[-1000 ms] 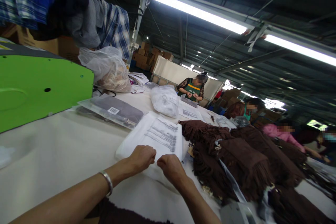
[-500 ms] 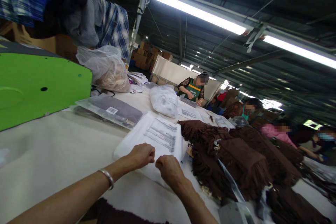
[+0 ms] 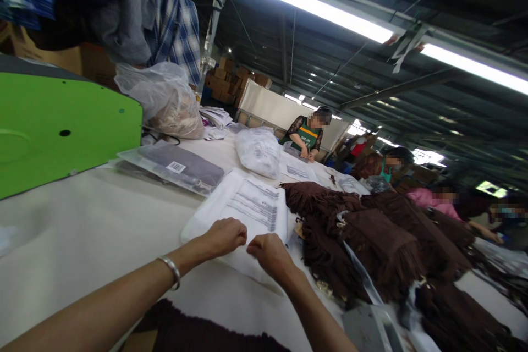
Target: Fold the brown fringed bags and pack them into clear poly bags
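Note:
A stack of white plastic bags with printed text point(image 3: 251, 203) lies on the pale table in front of me. Over its near edge is my left hand point(image 3: 227, 236), a silver bangle on the wrist, its fingers pinched together. Close beside it my right hand point(image 3: 270, 253) is closed too, knuckles up. The fingertips point at each other with a small gap. Whatever the fingers hold is too small or hidden to make out. Brown fringed bags point(image 3: 379, 247) are heaped to the right, and more brown fringed material point(image 3: 198, 333) shows below my wrists.
A green machine point(image 3: 66, 132) stands at the left. Behind the stack are a flat bagged grey item point(image 3: 177, 165), a filled white plastic bag point(image 3: 258, 151) and a clear bag point(image 3: 173, 102). Several people work further along, one in a green apron point(image 3: 307, 135).
The view has shifted slightly. Both hands remain closed over the stack's near edge, a little higher and further right in the picture. The person in the green apron has lowered their hands.

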Motion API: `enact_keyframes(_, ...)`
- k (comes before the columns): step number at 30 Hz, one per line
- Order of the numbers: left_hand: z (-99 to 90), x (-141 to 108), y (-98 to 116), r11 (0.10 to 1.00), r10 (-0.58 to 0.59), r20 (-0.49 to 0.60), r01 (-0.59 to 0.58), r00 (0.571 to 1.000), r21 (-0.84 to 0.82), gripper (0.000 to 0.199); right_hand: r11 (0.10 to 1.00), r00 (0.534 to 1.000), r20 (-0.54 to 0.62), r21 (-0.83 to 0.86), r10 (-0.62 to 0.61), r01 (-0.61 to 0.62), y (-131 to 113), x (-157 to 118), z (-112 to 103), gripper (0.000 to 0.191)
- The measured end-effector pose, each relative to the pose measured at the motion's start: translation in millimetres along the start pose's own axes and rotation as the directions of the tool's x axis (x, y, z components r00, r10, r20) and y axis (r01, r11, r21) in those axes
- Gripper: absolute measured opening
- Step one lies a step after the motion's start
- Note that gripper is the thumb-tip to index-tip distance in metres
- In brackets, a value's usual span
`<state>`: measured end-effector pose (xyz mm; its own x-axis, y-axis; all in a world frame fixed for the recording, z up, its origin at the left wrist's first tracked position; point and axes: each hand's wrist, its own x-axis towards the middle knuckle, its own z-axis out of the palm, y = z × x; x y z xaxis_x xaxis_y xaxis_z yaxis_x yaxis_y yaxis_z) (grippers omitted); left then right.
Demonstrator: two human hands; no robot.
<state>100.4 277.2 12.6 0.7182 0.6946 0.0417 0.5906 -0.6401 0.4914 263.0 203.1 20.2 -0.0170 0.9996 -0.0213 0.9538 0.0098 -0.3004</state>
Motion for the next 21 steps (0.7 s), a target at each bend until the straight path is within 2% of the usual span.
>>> enact_keyframes(9, -8.4, -4.6, -3.8, 1.000, -0.015, 0.032, 0.016, 0.999, -0.020, 0.017, 0.994, 0.995, -0.074, 0.089, 0.065, -0.058, 4.2, 0.8, 2.2, 0.010)
enact_keyframes(16, -7.5, -5.0, -7.6, 0.999, -0.031, -0.016, 0.032, 0.999, 0.018, 0.018, 0.987, 1.000, 0.024, 0.161, 0.005, -0.009, 6.8, -0.2, 0.0, 0.020)
enact_keyframes(21, -3.1, -4.7, -7.9, 0.999, -0.005, -0.047, 0.007, 0.999, 0.039, 0.014, 0.982, 1.000, -0.004, 0.189, 0.028, -0.027, 6.1, 0.0, -3.4, 0.016)
